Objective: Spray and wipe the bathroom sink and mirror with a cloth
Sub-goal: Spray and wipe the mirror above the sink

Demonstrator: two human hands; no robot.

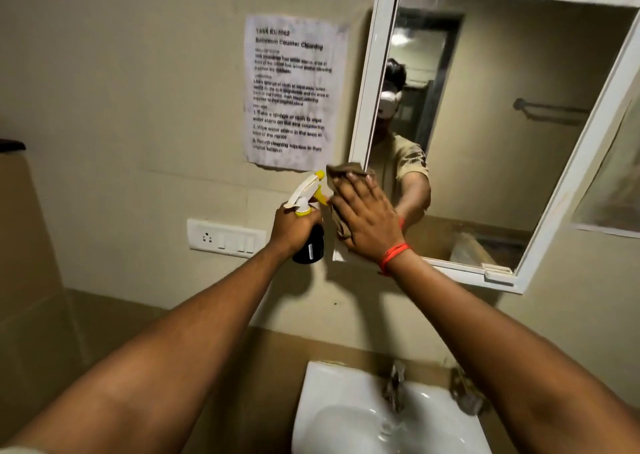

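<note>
The fingers [360, 190] of the right hand [367, 218] are lying spread and flat, pressing a brown cloth [341, 190] against the lower left corner of the mirror [502, 124]; the cloth is bunching out above the fingertips and hanging below the palm, over the white frame. The right arm is reaching up and forward, nearly straight, with a red thread band [393, 256] sitting on the wrist. The left hand [294, 227] is gripping the neck of a spray bottle [310, 218], its fingers curling tightly around it just under the white and yellow trigger head, while the dark body is hanging below the fist. The bottle is standing upright, just beside the cloth hand, with the yellow nozzle pointing toward the mirror's edge. The left arm is stretching forward at a similar height. A printed paper sheet [291, 93] is sticking to the wall left of the mirror, and a white switch plate [225, 237] is sitting lower on the same wall. Below the arms, the white sink [325, 401] is showing with its tap [396, 384] at the back rim
</note>
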